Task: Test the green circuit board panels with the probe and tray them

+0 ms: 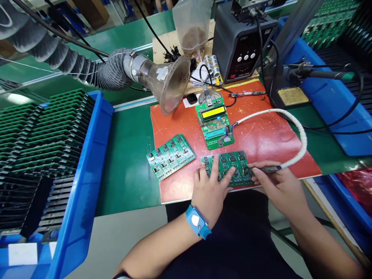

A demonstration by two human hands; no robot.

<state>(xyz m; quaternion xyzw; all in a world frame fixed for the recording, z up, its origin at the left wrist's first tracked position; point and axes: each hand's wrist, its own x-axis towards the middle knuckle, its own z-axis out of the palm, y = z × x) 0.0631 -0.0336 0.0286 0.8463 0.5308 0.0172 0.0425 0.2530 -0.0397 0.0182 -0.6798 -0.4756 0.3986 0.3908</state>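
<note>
My left hand (pixel 209 190), with a blue wrist strap (pixel 198 222), lies with spread fingers on a green circuit board panel (pixel 238 170) at the front of the red mat. In my right hand (pixel 279 186) is a dark probe (pixel 269 169), pinched between thumb and fingers, its tip at the panel's right edge. A white sleeved cable (pixel 299 128) loops from the probe to a green programmer board (pixel 213 124) with a lit yellow display. Left of my hands rests a second green panel (pixel 171 157), slightly tilted on the mat.
Blue bins (pixel 90 170) with racked boards stand at left and right (pixel 328 77). A fume extraction funnel (pixel 174 83) overhangs the red mat (pixel 261 135). Behind are a soldering station (pixel 244 46), tweezers (pixel 247 93) and a yellow sponge (pixel 293 96).
</note>
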